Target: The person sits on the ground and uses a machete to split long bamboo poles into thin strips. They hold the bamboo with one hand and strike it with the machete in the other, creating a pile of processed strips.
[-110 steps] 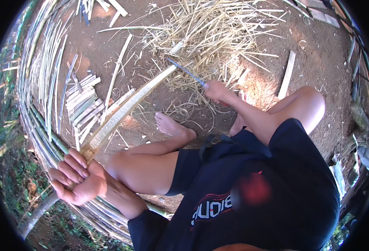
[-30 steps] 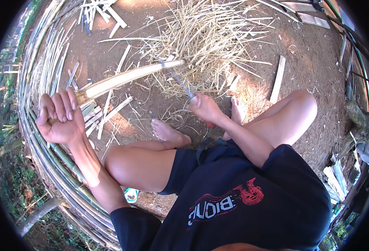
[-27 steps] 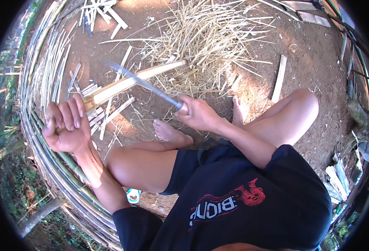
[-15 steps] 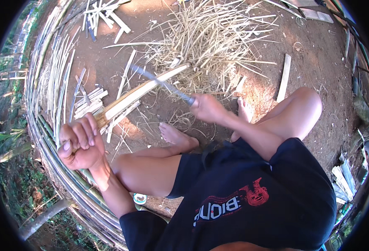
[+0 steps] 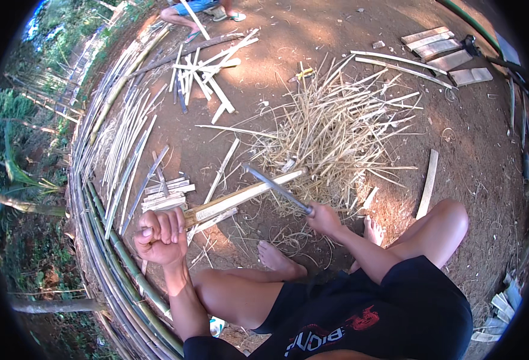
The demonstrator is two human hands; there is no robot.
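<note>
While the left hand clenches its fingers around the near end of a long bamboo slat, the right hand grips the handle of a long knife, whose blade lies across the slat's upper side towards its far end. The slat runs from about eight o'clock to two o'clock over the dirt ground, just ahead of the person's bare foot. Much seems done already: a thick heap of pale shavings lies at twelve o'clock from the knife, and a small stack of cut strips sits at nine o'clock beside the left hand. Long bamboo poles curve along the far left, so plenty of stock looks left to work. This slat itself appears only partly shaved.
</note>
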